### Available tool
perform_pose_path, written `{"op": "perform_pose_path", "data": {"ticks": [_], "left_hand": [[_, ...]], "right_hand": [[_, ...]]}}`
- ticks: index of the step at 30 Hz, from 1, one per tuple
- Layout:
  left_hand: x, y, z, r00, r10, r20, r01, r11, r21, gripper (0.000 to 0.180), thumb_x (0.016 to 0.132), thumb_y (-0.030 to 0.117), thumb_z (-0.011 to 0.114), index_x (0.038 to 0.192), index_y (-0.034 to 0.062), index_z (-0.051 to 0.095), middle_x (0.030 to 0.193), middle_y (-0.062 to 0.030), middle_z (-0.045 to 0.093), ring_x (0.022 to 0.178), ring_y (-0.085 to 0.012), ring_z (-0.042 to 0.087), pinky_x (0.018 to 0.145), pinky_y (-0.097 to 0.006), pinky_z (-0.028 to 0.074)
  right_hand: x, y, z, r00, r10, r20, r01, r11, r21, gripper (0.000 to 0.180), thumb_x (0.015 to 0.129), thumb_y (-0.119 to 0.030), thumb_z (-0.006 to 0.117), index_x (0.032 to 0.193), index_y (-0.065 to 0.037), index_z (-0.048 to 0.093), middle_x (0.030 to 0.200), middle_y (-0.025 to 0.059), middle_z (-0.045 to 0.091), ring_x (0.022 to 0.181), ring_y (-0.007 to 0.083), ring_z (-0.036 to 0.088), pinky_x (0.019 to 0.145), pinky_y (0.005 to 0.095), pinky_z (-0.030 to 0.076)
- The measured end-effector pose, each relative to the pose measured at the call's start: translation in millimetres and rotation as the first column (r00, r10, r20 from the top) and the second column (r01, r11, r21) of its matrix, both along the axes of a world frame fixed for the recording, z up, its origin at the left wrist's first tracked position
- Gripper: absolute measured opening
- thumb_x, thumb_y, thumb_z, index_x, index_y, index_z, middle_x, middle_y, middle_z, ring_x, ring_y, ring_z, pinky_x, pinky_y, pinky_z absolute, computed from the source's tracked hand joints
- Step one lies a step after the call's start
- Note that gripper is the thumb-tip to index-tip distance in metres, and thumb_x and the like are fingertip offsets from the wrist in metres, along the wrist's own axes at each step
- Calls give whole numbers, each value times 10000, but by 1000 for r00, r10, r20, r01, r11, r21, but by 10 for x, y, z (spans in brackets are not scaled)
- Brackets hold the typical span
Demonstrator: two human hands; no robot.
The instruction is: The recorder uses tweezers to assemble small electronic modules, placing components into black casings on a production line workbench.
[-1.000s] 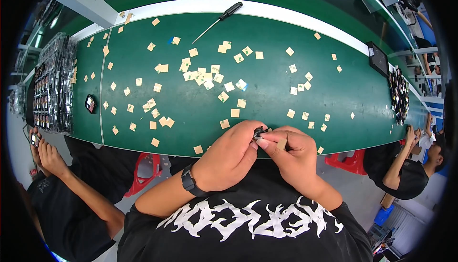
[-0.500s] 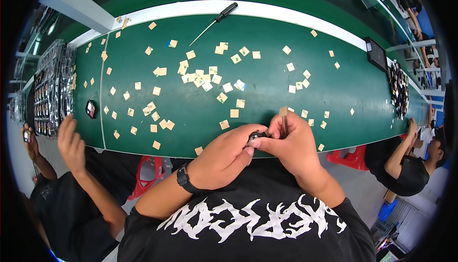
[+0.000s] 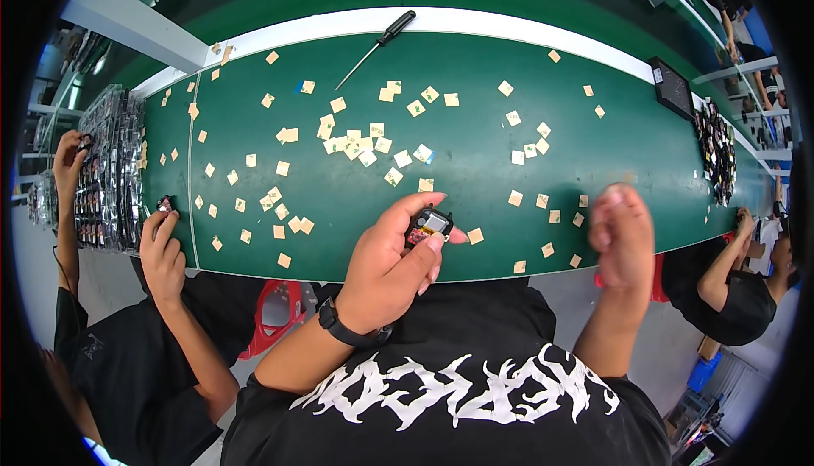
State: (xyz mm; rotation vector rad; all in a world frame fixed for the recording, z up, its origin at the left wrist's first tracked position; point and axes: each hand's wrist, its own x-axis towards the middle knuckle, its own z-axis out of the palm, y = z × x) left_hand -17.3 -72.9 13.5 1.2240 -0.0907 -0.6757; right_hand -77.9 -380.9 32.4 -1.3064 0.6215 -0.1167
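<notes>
My left hand (image 3: pixel 394 250) holds a small black device (image 3: pixel 430 227) with a little grey screen and a reddish patch below it. The thumb presses on its face, and the fingers wrap behind. To the right, over the table edge, my right hand (image 3: pixel 623 233) is curled closed and smeared by motion. A faint beige blur shows just above its fingertips; what it holds, if anything, I cannot make out. Many small beige paper squares (image 3: pixel 353 145) with green marks lie scattered over the green table (image 3: pixel 475 50), the nearest one (image 3: pixel 475 235) beside the device.
A black-handled screwdriver (image 3: pixel 386 38) lies at the back. Left, a co-worker's hand (image 3: pixel 163 250) holds a small device (image 3: pixel 164 204) near stacked clear trays (image 3: pixel 106 169). A black tray (image 3: pixel 672 89) and a pile of small dark parts (image 3: pixel 716 156) stand on the right, near another worker (image 3: pixel 738 279).
My hands have parted: the right moved right, away from the device, which my left hand now holds face up. The left co-worker's near hand has closed on the small device on the table.
</notes>
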Motion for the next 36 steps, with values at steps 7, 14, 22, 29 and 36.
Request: {"op": "perform_pose_path", "data": {"ticks": [7, 14, 22, 29, 36], "left_hand": [[29, -96, 103, 998, -46, 51, 40, 993, 115, 374, 1022, 8, 464, 1392, -45, 481, 1092, -218, 700, 573, -51, 483, 511, -203, 439], [-3, 17, -10, 999, 42, -24, -40, 998, 54, 399, 1021, 40, 499, 1409, -39, 448, 1135, -251, 673, 633, -92, 559, 516, -220, 498], [-23, -28, 374, 992, -34, -118, 20, 993, -120, 572, 957, -61, 445, 1519, -32, 347, 1357, -296, 589, 800, -162, 653, 661, -276, 577], [-101, 22, 672, 999, -50, -13, 50, 999, 1, 614, 960, -65, 431, 1559, -29, 303, 1402, -277, 572, 797, -114, 629, 693, -248, 577], [-216, 53, 656, 992, -9, 128, -2, 996, 84, 619, 909, -36, 488, 1518, -47, 378, 1320, -155, 661, 761, -87, 631, 698, -253, 546]], "right_hand": [[-364, -1964, -282, 917, -397, -28, 313, 763, -565, 241, 994, -287, 695, 876, -88, 628, 744, -36, 592, 533, 18, 454, 465, 190, 310], [-248, -2823, -465, 874, -481, 71, -61, -252, -966, 422, 915, -353, 740, 1155, -14, 669, 1094, 205, 647, 1030, 378, 631, 901, 451, 506], [64, -3282, -402, 933, -359, 2, -165, -435, -885, 412, 970, -339, 680, 1278, -68, 651, 1216, 211, 618, 1119, 402, 621, 910, 461, 524], [526, -3564, -470, 924, -375, -72, -264, -491, -830, 320, 1003, -285, 606, 1233, -77, 684, 1262, 113, 630, 1058, 339, 679, 861, 438, 555], [495, -3652, -497, 922, -365, -125, -314, -521, -794, 273, 1003, -233, 578, 1191, -76, 697, 1284, 94, 636, 1077, 323, 680, 873, 430, 561]]}}
